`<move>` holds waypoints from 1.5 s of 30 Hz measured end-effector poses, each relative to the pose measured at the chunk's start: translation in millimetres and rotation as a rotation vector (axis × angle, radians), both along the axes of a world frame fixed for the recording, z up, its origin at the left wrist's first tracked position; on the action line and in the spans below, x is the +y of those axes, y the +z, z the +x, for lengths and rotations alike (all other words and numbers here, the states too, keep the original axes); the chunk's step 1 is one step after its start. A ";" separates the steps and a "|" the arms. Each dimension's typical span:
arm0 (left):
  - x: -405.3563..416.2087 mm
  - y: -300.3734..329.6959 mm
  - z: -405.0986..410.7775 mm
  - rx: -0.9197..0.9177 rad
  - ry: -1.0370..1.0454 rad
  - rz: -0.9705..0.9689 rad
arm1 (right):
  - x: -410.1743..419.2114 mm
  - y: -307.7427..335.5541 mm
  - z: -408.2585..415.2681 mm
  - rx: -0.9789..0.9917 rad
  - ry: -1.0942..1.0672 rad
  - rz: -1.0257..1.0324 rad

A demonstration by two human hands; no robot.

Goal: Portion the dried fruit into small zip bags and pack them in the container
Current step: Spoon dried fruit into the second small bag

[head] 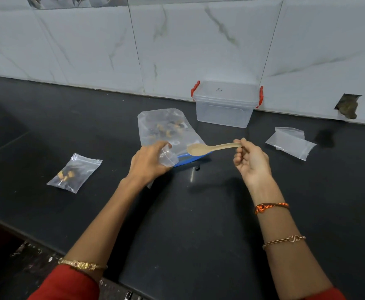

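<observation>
A large clear bag of dried fruit (pixel 166 128) lies on the dark counter, its blue zip edge toward me. My left hand (pixel 149 162) grips a small empty zip bag (pixel 168 158) at the large bag's near edge. My right hand (pixel 252 161) pinches the handle of a wooden spoon (pixel 211 147); its empty bowl hovers over the large bag's mouth. One filled small zip bag (pixel 74 173) lies to the left. A clear container (pixel 226 105) with red latches stands closed against the wall. Empty small zip bags (pixel 291 144) lie at the right.
The black counter (pixel 198 213) meets a white marble-tiled wall (pixel 177 50) at the back. A broken hole in the wall (pixel 348 106) shows at the right. One dark fruit piece (pixel 197 168) lies loose beside the blue zip edge. The counter's front edge runs bottom left.
</observation>
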State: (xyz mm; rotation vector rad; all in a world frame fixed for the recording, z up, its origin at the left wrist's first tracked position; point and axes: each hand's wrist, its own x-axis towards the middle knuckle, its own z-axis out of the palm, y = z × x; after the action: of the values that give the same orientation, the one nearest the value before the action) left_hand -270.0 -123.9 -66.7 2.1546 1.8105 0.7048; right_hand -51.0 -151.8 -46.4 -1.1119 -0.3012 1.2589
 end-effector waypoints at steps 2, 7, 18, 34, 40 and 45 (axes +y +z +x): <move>4.5 -0.2 4.2 0.047 0.041 0.014 | -1.1 -0.6 7.7 -0.052 0.031 -0.002; 10.9 3.2 4.2 -0.250 0.141 0.096 | -3.4 1.0 15.8 -0.235 0.203 0.020; 14.6 -3.1 0.4 -0.600 0.109 0.200 | -3.7 1.2 -32.6 -0.617 0.282 0.138; 14.8 -2.5 -4.1 -0.776 0.045 0.161 | 0.3 -9.8 -45.4 -1.004 0.050 0.183; 9.8 -1.5 -6.2 -0.914 -0.005 0.182 | -5.5 -30.2 -79.7 -1.517 0.314 0.131; 12.0 -1.1 -12.6 -1.007 0.015 0.188 | -12.8 -28.6 -92.5 -1.475 0.441 0.179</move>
State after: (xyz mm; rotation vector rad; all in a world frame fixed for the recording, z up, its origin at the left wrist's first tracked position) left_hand -282.6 -111.9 -67.8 1.3902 1.2157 1.6235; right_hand -143.4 -164.6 -75.0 -1.6935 -1.7841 0.5022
